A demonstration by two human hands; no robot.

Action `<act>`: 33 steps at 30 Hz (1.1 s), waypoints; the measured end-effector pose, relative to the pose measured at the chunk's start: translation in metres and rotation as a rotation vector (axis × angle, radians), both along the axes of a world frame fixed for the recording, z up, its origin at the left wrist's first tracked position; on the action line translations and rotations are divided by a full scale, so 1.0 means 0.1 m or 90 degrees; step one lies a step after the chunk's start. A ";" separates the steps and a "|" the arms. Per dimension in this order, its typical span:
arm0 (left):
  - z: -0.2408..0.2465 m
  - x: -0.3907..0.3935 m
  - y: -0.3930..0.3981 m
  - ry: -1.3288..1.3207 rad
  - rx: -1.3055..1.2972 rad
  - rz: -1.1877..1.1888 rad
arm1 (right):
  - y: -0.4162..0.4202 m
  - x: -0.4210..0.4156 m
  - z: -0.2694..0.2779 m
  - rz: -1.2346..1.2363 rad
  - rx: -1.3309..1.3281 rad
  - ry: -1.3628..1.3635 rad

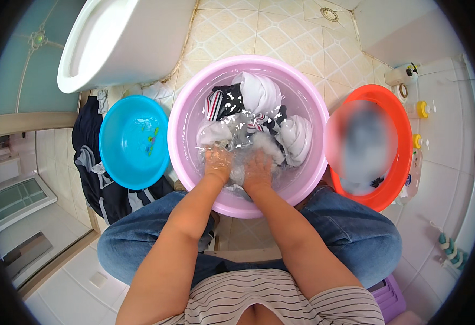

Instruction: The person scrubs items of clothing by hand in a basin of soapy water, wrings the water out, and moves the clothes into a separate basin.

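A pink plastic basin (322,118) of water stands before me with wet laundry in it. My left hand (218,161) dips into the water at the near left, by a white cloth (213,132); its fingertips are lost in ripples. Close beside it, my right hand (258,167) lies palm down with fingers extended, against a greyish-white cloth (268,146). Bundled white fabric (259,93) rises at the far side, next to a black garment (231,99) with a striped band (214,105). Another white bundle (297,140) rests along the right wall.
On the left, a blue basin (115,142) holds water, with dark clothes (87,126) around it. An orange-red basin (404,142) is at right, its contents blurred. Pump bottles (422,109) line the right wall. A white ceramic fixture (127,48) is at upper left.
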State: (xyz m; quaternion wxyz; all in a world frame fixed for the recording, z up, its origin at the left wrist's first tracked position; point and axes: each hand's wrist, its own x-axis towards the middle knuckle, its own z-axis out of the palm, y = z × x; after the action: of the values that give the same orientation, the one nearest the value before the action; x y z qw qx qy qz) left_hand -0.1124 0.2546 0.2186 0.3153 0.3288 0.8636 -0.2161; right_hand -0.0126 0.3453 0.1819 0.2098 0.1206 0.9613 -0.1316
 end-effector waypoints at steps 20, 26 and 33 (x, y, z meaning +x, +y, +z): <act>0.94 -0.16 -0.27 -0.302 0.777 0.220 | 0.59 -0.11 1.81 -0.293 -0.672 0.441; 1.67 -0.04 0.03 -0.344 0.978 0.212 | 0.76 0.07 2.63 -0.316 -0.805 0.564; 2.11 -0.11 0.29 -0.113 0.979 0.190 | 0.99 0.09 2.45 -0.384 -0.733 0.624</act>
State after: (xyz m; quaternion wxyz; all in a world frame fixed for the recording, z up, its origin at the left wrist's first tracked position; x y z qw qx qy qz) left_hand -0.1235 0.2831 0.4294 0.0925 0.3513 0.7773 0.5136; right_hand -0.0035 0.4447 0.4272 -0.2498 0.1764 0.6515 -0.6942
